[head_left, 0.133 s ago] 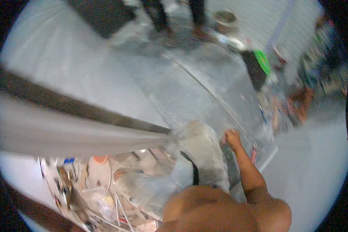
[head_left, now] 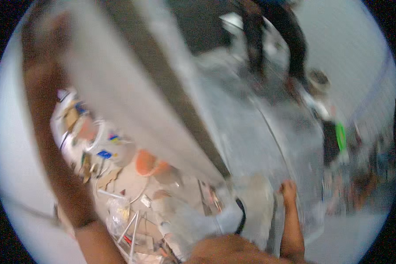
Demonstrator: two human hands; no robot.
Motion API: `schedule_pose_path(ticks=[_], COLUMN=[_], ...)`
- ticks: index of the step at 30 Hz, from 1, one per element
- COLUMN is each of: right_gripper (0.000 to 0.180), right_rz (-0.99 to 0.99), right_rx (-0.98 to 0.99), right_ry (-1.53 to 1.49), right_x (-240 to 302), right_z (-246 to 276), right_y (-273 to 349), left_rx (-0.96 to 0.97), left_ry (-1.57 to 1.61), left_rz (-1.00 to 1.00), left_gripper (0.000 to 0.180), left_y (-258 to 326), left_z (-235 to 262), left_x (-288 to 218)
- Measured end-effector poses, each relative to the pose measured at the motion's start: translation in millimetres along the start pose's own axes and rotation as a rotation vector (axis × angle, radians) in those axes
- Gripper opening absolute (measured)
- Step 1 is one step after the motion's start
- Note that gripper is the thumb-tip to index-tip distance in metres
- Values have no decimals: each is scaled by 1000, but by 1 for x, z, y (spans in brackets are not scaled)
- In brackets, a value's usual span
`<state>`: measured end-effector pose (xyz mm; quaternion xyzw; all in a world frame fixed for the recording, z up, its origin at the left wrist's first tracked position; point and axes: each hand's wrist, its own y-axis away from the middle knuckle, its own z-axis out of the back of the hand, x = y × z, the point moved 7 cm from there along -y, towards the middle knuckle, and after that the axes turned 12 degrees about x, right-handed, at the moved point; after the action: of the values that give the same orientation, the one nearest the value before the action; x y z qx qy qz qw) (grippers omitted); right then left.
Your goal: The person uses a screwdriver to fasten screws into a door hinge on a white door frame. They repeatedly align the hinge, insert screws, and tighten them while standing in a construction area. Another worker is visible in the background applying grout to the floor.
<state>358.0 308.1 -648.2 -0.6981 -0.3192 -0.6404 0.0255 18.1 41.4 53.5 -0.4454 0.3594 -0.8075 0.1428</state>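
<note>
My left arm rises along the left side of the view. My left hand (head_left: pixel 53 44), dark and smeared by motion, is beside the pale wall end (head_left: pixel 119 83) at the upper left. Its fingers cannot be made out, nor whether it touches the wall. Low on the right, my right hand (head_left: pixel 288 190) is closed in a loose fist, near my light, dusty trouser leg (head_left: pixel 255 198) and above the grey floor. What it holds, if anything, is too small to tell. A dark band (head_left: pixel 171 92) runs along the wall end down toward my knee.
Left of the wall, the floor holds a white bucket (head_left: pixel 102 136), an orange rounded piece (head_left: pixel 146 163), white pipes (head_left: pixel 128 229) and scraps. Another person's dark-trousered legs (head_left: pixel 253 44) stand at the far side. Farther right are a pail (head_left: pixel 319 81), a bright green object (head_left: pixel 341 137) and blurred clutter.
The whole view has swung, so the wall end now stands steeper and the bucket shows. My left arm has come up into view on the left. My right hand stays closed.
</note>
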Motion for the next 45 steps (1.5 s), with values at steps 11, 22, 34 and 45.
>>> schedule_pose_path(ticks=[11, 22, 34, 45], right_gripper=[13, 8, 15, 18], right_rz=[27, -12, 146, -232], right_rx=[364, 722, 744, 739], right_ry=[113, 252, 384, 137], right_x=[12, 21, 52, 52], right_z=[-102, -168, -175, -212], right_y=[1, 50, 38, 95], left_rx=[-155, -358, -418, -436], left_ry=[518, 534, 668, 928], left_rz=[320, 341, 368, 482], left_gripper=[68, 71, 70, 70], left_y=[-2, 5, 33, 132], left_z=[8, -21, -48, -72], left_x=[-24, -64, -98, -163])
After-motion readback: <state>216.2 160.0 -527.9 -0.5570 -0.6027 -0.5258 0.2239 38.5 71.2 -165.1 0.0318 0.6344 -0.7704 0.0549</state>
